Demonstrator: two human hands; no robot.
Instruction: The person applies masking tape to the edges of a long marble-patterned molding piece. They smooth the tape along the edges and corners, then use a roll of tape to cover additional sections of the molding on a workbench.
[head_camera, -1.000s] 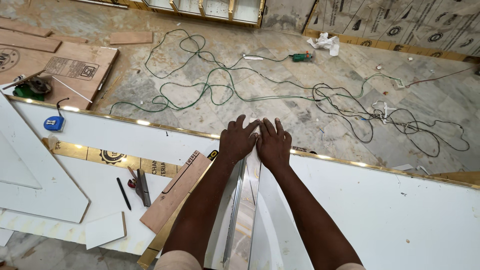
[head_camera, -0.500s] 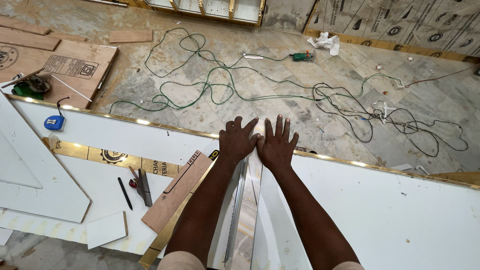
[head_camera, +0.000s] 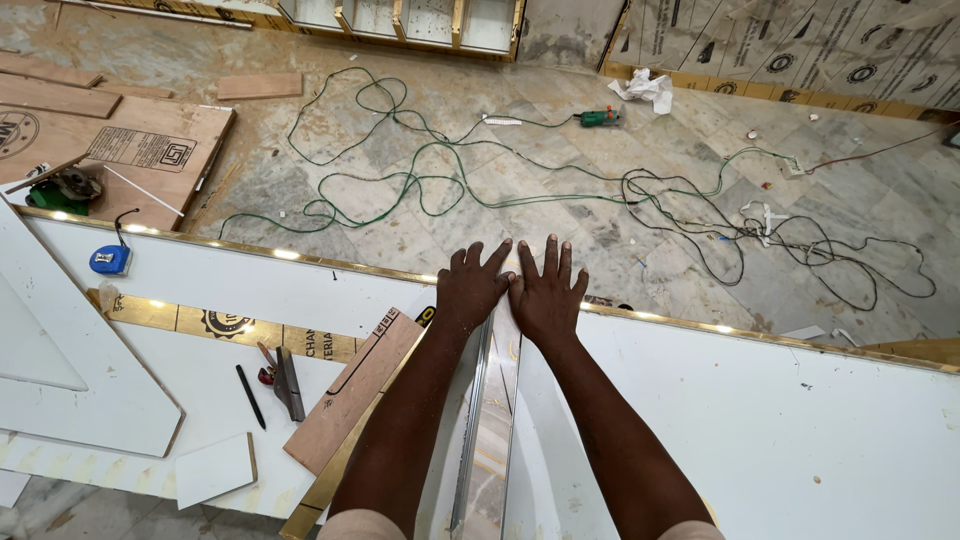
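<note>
both hands lie flat, palms down, side by side at the far edge of a white laminated panel (head_camera: 760, 420). the left hand (head_camera: 470, 292) has its fingers spread and pointing to about 1 o'clock; the right hand (head_camera: 547, 296) has its fingers spread and pointing to 12 o'clock. the thumbs meet between them. neither hand grips or pinches anything; both press open on the surface. beneath them a narrow mirrored strip (head_camera: 490, 430) runs from the hands toward 6 o'clock, between the forearms. a gold edge band (head_camera: 780, 340) lines the far rim of the panel.

at 8 o'clock from the left hand a brown plywood offcut (head_camera: 350, 395) lies tilted on the panel, and beyond it, at 9 o'clock, a cutter (head_camera: 288, 382) and a black pencil (head_camera: 250, 396). a blue tape measure (head_camera: 110, 260) rests near the far rim at 9 o'clock. on the marble floor at 12 o'clock, a green cable (head_camera: 420, 180) lies in loose loops.
</note>
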